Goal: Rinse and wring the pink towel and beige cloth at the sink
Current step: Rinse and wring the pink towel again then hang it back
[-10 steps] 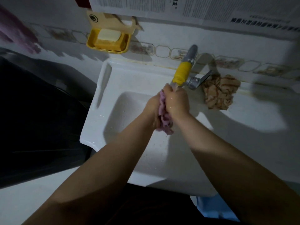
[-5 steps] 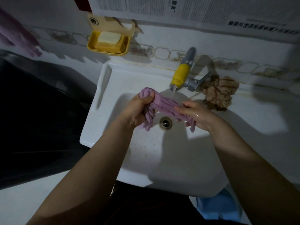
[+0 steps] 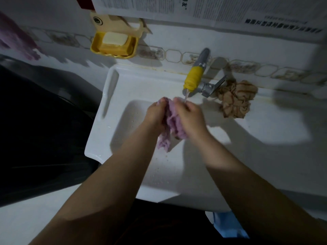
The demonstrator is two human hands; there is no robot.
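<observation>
The pink towel (image 3: 172, 124) is bunched between both hands over the white sink basin (image 3: 123, 124). My left hand (image 3: 155, 114) grips its left side and my right hand (image 3: 190, 116) grips its right side, palms facing each other. A loose end of the towel hangs down below the hands. Water runs from the tap with the yellow spout (image 3: 193, 80) onto my right fingers. The beige cloth (image 3: 236, 99) lies crumpled on the sink ledge, right of the tap.
A yellow soap dish (image 3: 114, 44) with a soap bar hangs on the tiled wall at upper left. Printed paper (image 3: 203, 9) covers the wall above. A dark object (image 3: 35, 131) stands left of the sink. Something blue (image 3: 228, 225) shows below the sink's front edge.
The towel was stretched out between my hands over the drain half a second ago; now my hands have come together under the tap and bunch the towel between them.
</observation>
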